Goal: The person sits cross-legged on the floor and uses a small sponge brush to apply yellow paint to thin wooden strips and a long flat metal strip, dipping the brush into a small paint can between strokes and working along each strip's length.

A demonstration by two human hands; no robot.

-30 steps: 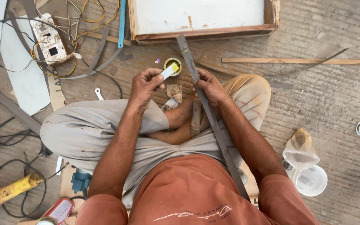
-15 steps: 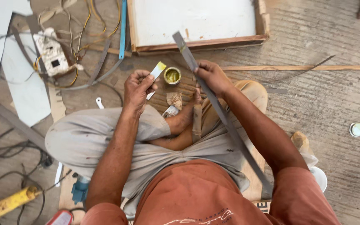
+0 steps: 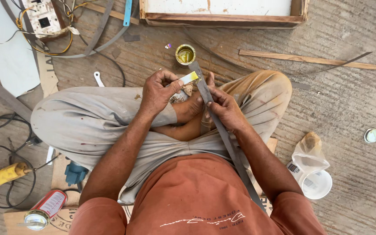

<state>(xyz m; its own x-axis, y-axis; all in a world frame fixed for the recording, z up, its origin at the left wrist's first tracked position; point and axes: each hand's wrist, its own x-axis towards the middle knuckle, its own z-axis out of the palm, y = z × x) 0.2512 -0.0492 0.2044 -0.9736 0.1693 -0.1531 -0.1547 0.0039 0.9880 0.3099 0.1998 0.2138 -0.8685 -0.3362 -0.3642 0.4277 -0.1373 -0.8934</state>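
Observation:
I sit cross-legged on a concrete floor. My left hand [image 3: 158, 92] pinches a small flat white spreader [image 3: 187, 78] whose tip is coated in yellow glue, and that tip touches the top end of a long grey strip [image 3: 220, 130]. My right hand [image 3: 225, 109] grips this strip near its upper end; the strip runs diagonally down past my right arm. A small open tin of yellow glue [image 3: 185, 55] stands on the floor just beyond the strip's tip.
A wooden-framed white panel [image 3: 223, 17] lies ahead. Wires and a circuit board [image 3: 44, 17] sit at the upper left, a thin wood slat [image 3: 318, 61] at the right. A plastic cup with a bag [image 3: 312, 174], a red can [image 3: 44, 209] and a yellow tool [image 3: 1, 176] flank me.
The grey strip has been drawn back toward me, so its tip now lies beside the tin. My left hand brought the spreader from near the tin onto the strip's end.

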